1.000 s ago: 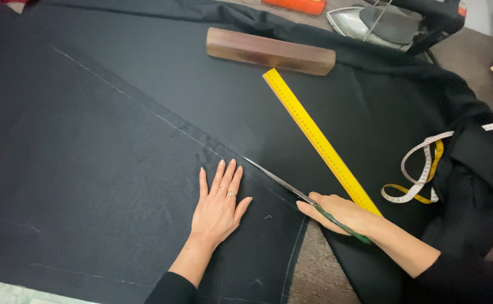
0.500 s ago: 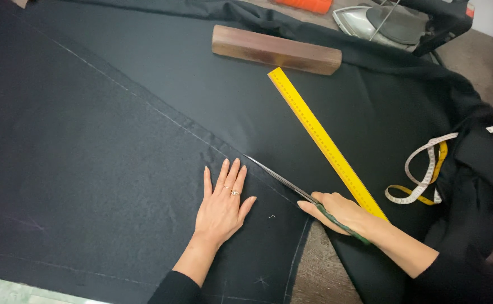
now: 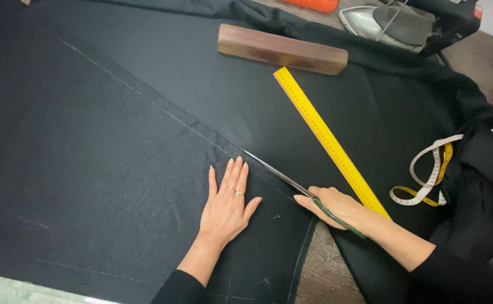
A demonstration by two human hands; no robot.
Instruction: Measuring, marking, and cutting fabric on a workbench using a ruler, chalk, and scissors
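Observation:
A large black cloth covers the table, with a chalk line running diagonally across it. My left hand lies flat on the cloth, fingers spread, just left of the cut. My right hand grips green-handled scissors, whose blades point up-left along the chalk line into the cloth. A yellow ruler lies diagonally on the cloth just right of the scissors.
A wooden block rests on the cloth above the ruler. A coiled white and yellow tape measure lies at right. An iron sits at top right, an orange object at top edge. Bare table shows beneath the cut.
The scissors and my right hand have crept slightly up-left along the chalk line; my left hand stays flat beside the cut. The view has shifted a little.

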